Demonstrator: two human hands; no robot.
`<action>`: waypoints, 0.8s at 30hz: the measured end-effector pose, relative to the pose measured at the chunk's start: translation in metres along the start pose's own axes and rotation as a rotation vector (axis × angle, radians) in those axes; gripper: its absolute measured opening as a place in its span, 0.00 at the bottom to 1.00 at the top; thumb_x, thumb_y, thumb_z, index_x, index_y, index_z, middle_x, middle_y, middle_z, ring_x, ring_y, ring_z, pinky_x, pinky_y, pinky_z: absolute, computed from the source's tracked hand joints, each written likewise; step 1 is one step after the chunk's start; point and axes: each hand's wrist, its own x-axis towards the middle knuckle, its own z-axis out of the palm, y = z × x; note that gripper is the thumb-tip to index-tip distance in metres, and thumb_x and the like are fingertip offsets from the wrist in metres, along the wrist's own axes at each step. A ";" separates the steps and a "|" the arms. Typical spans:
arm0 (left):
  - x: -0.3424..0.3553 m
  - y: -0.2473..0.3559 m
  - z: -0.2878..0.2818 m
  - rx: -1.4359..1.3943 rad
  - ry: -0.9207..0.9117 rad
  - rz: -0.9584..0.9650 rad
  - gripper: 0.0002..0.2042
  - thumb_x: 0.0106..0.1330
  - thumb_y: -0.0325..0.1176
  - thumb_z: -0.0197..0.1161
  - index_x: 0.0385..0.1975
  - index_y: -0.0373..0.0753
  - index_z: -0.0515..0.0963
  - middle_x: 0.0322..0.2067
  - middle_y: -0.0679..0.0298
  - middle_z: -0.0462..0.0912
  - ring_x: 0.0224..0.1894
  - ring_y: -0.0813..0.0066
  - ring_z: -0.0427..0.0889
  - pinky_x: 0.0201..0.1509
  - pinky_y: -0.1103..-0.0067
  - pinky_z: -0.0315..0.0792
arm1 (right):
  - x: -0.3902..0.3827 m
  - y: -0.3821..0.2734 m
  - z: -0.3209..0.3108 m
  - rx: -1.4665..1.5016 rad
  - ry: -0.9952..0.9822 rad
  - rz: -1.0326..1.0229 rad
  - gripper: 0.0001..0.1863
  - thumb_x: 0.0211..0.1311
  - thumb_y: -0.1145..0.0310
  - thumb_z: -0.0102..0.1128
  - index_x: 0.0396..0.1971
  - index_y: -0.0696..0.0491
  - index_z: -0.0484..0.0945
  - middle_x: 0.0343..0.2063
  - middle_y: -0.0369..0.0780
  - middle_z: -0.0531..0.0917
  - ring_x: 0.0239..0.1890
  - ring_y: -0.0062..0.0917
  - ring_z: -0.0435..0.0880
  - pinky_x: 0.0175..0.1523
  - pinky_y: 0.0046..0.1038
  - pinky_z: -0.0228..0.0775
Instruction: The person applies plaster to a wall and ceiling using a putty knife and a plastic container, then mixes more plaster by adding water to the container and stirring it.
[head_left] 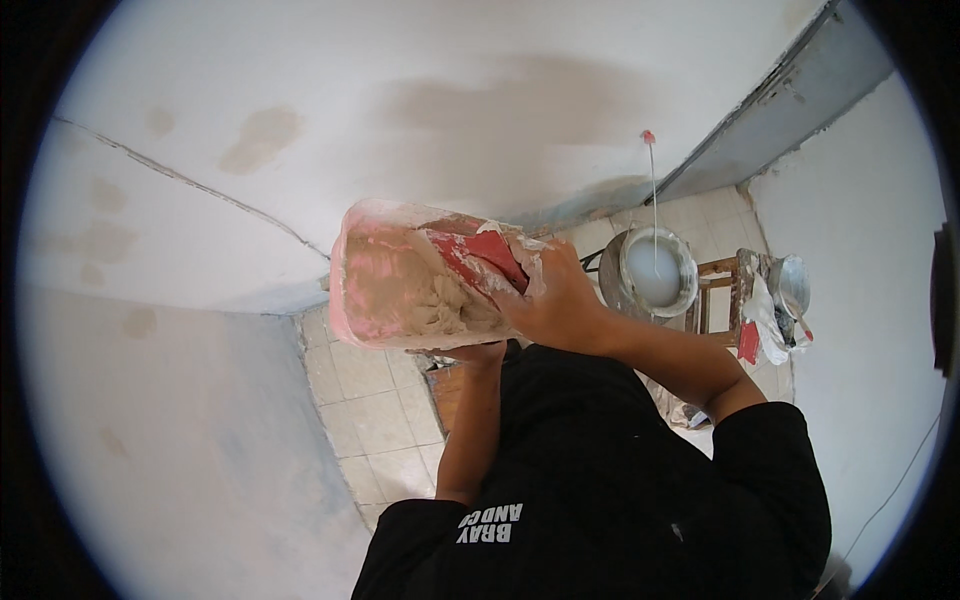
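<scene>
A pink tub (pixel 338 305) holds putty (pixel 400 285) beneath a red scraper (pixel 487 256).

Pink plastic tub (pixel 340 318) up front, semi-translucent by the look of it, its walls smeared with chalky residue! Inside, a thick beige paste (pixel 440 300), lumpy and rough at the heap, spread thin and smoother alongside. Across it, a red scraper (pixel 475 258), its smooth face crusted with pale, dried-looking streaks. Behind, a matt wall (pixel 420 60), chalky white with dull beige patches, split by a ragged crack (pixel 195 182). Down to smooth floor tiles (pixel 375 380), faintly shiny. A stool (pixel 718 268) in worn, spattered wood; a bucket (pixel 618 285) with a caked rim, glossy milky liquid (pixel 652 272) within. And the shirt (pixel 600 440): soft, matt black cloth!
</scene>
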 end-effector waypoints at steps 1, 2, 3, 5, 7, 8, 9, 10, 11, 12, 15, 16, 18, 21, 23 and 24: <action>-0.001 -0.003 -0.001 0.037 0.010 0.018 0.41 0.61 0.66 0.40 0.66 0.47 0.38 0.64 0.60 0.49 0.66 0.58 0.53 0.68 0.61 0.52 | 0.001 0.000 0.001 0.001 0.002 0.005 0.17 0.51 0.66 0.58 0.40 0.60 0.76 0.25 0.48 0.79 0.31 0.43 0.75 0.38 0.39 0.62; -0.002 -0.004 0.000 0.072 0.021 0.038 0.41 0.61 0.66 0.41 0.66 0.47 0.37 0.65 0.59 0.48 0.66 0.58 0.53 0.68 0.61 0.52 | 0.002 -0.001 0.001 0.062 0.004 0.048 0.17 0.51 0.66 0.58 0.40 0.61 0.76 0.25 0.49 0.80 0.29 0.43 0.75 0.38 0.38 0.64; -0.002 -0.007 -0.001 0.117 0.040 0.062 0.41 0.61 0.66 0.41 0.66 0.47 0.37 0.65 0.59 0.48 0.66 0.58 0.53 0.68 0.61 0.52 | 0.003 -0.001 0.002 0.123 0.007 0.091 0.17 0.52 0.67 0.58 0.41 0.61 0.76 0.26 0.50 0.80 0.27 0.42 0.76 0.38 0.37 0.66; -0.002 -0.011 -0.002 0.256 0.020 0.139 0.41 0.61 0.65 0.43 0.66 0.47 0.36 0.65 0.59 0.48 0.66 0.58 0.53 0.68 0.61 0.52 | 0.004 0.002 0.005 0.198 0.018 0.129 0.17 0.52 0.68 0.58 0.40 0.61 0.77 0.27 0.50 0.81 0.26 0.40 0.78 0.38 0.34 0.68; -0.001 -0.015 -0.005 0.625 -0.090 0.359 0.42 0.61 0.63 0.47 0.66 0.48 0.34 0.64 0.57 0.48 0.66 0.57 0.53 0.69 0.60 0.52 | 0.005 0.002 0.005 0.272 0.031 0.168 0.16 0.53 0.68 0.58 0.40 0.62 0.77 0.28 0.51 0.81 0.26 0.37 0.79 0.38 0.31 0.69; 0.002 -0.012 -0.003 0.487 -0.113 0.290 0.42 0.60 0.60 0.50 0.65 0.48 0.33 0.64 0.57 0.48 0.66 0.57 0.53 0.68 0.60 0.53 | 0.005 0.001 0.005 0.311 0.026 0.221 0.15 0.54 0.69 0.57 0.40 0.62 0.77 0.29 0.50 0.82 0.28 0.33 0.80 0.38 0.28 0.70; 0.002 -0.011 -0.002 0.419 -0.127 0.254 0.43 0.60 0.59 0.51 0.65 0.49 0.33 0.64 0.56 0.48 0.66 0.57 0.53 0.68 0.60 0.53 | 0.006 0.000 0.005 0.349 0.020 0.273 0.15 0.54 0.70 0.57 0.40 0.63 0.77 0.30 0.50 0.82 0.29 0.28 0.81 0.39 0.26 0.71; 0.003 -0.010 -0.001 0.352 -0.138 0.218 0.43 0.60 0.58 0.53 0.65 0.49 0.32 0.64 0.56 0.49 0.66 0.57 0.53 0.68 0.60 0.54 | 0.006 0.002 0.007 0.352 0.023 0.276 0.15 0.54 0.70 0.57 0.40 0.63 0.77 0.30 0.50 0.82 0.29 0.28 0.81 0.39 0.26 0.71; 0.003 -0.011 -0.001 0.243 -0.129 0.169 0.43 0.60 0.58 0.53 0.65 0.49 0.32 0.64 0.56 0.49 0.66 0.56 0.53 0.68 0.60 0.53 | 0.007 0.003 0.008 0.390 0.030 0.270 0.15 0.55 0.70 0.57 0.40 0.63 0.76 0.30 0.49 0.83 0.31 0.25 0.80 0.40 0.25 0.71; 0.004 -0.011 0.000 0.190 -0.126 0.144 0.43 0.60 0.58 0.52 0.65 0.49 0.32 0.64 0.56 0.49 0.66 0.56 0.53 0.68 0.60 0.53 | 0.007 0.005 0.009 0.429 0.038 0.264 0.14 0.55 0.71 0.56 0.39 0.64 0.76 0.30 0.47 0.83 0.32 0.21 0.80 0.41 0.24 0.70; 0.005 -0.011 0.002 0.232 -0.129 0.153 0.42 0.61 0.61 0.49 0.65 0.49 0.34 0.64 0.56 0.49 0.66 0.56 0.54 0.68 0.60 0.54 | 0.008 0.007 0.014 0.466 0.094 0.245 0.14 0.57 0.71 0.56 0.39 0.64 0.76 0.30 0.46 0.83 0.32 0.20 0.79 0.41 0.24 0.70; 0.006 -0.012 0.003 0.264 -0.132 0.165 0.41 0.61 0.62 0.47 0.65 0.49 0.34 0.64 0.56 0.49 0.66 0.56 0.54 0.68 0.60 0.54 | 0.009 0.006 0.014 0.467 0.095 0.246 0.14 0.57 0.71 0.56 0.39 0.64 0.76 0.30 0.46 0.83 0.32 0.20 0.79 0.41 0.24 0.70; 0.008 -0.013 0.004 0.260 -0.120 0.165 0.41 0.61 0.62 0.47 0.65 0.48 0.35 0.64 0.56 0.49 0.66 0.56 0.54 0.67 0.60 0.54 | 0.014 0.002 0.010 0.414 0.122 0.215 0.14 0.51 0.70 0.55 0.36 0.64 0.77 0.24 0.54 0.79 0.29 0.47 0.80 0.36 0.34 0.71; 0.007 -0.012 0.006 0.183 -0.098 0.123 0.40 0.61 0.62 0.46 0.66 0.48 0.36 0.64 0.57 0.50 0.65 0.56 0.54 0.67 0.60 0.54 | 0.017 -0.001 0.005 0.415 0.112 0.143 0.13 0.55 0.72 0.56 0.39 0.62 0.77 0.30 0.47 0.83 0.32 0.24 0.81 0.41 0.25 0.71; 0.010 -0.011 0.006 0.135 -0.085 0.090 0.40 0.61 0.62 0.45 0.66 0.48 0.36 0.64 0.57 0.50 0.65 0.57 0.54 0.67 0.60 0.55 | 0.021 -0.003 0.003 0.385 0.111 0.130 0.13 0.54 0.71 0.57 0.39 0.62 0.77 0.30 0.48 0.83 0.32 0.28 0.82 0.41 0.26 0.71; 0.010 -0.012 0.007 0.111 -0.081 0.073 0.40 0.62 0.62 0.45 0.66 0.48 0.37 0.64 0.57 0.51 0.65 0.57 0.54 0.67 0.60 0.55 | 0.023 -0.004 0.003 0.357 0.111 0.117 0.14 0.53 0.71 0.58 0.39 0.61 0.77 0.31 0.49 0.82 0.32 0.32 0.82 0.40 0.26 0.71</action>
